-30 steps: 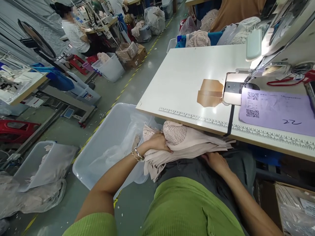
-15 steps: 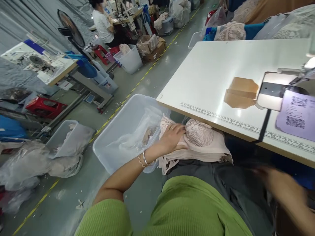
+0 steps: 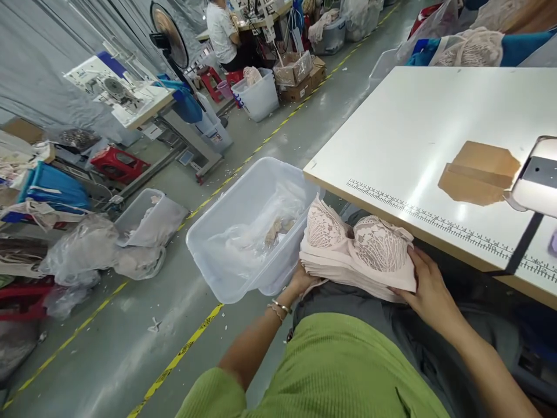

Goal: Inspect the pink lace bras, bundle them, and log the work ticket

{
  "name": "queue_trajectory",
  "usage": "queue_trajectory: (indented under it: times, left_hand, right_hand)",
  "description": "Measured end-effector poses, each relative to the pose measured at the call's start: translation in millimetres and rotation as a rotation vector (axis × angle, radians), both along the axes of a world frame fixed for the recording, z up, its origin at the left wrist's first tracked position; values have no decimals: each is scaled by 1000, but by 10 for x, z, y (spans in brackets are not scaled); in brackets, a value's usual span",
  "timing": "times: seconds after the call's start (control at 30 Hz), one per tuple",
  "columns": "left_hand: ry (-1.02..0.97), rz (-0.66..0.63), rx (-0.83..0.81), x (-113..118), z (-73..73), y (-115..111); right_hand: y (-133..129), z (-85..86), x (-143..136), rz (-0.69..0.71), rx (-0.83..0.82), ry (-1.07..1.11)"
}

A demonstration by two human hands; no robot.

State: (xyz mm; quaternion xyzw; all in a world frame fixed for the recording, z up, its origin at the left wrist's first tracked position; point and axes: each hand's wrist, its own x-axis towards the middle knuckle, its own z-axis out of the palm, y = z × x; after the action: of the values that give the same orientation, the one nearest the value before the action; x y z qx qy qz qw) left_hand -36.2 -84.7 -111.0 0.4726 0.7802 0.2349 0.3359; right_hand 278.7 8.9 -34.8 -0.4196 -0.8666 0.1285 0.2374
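A stack of beige lace bras [image 3: 361,252] lies across my lap, with the lace cups of the top one facing up. My left hand [image 3: 303,281] grips the stack at its left end, its fingers partly hidden beneath the layers. At the other end my right hand [image 3: 424,278] is closed on the stack, thumb toward the lower edge and fingers over the far side. Just left of the stack is a clear plastic bin [image 3: 206,264] holding crumpled plastic film [image 3: 248,235] and a few brown scraps.
A white sewing table [image 3: 409,122] with a printed ruler edge rises in front of my lap; brown cardboard [image 3: 478,173] lies on it. Farther left are another sewing machine [image 3: 115,93], a standing fan [image 3: 169,35], a smaller bin [image 3: 152,217] and a seated person [image 3: 221,35].
My left hand has moved from the top of the stack to its left end. My right hand has come in from the right and taken hold of the right end. The view has shifted left.
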Motion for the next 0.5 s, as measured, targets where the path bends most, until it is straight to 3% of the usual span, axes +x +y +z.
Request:
queue_trajectory:
  times: [0.13,0.3,0.5]
  left_hand:
    - [225,2,-80,-325,77,106]
    - [502,55,-119,-584,205,-119]
    - [557,25,-344,-561,-34,-294]
  right_hand:
    - [0,-98,112,-2,-46,3]
    - [-83,-107,244,-14,-28,49]
    - [-202,-63,288,-58,-101,9]
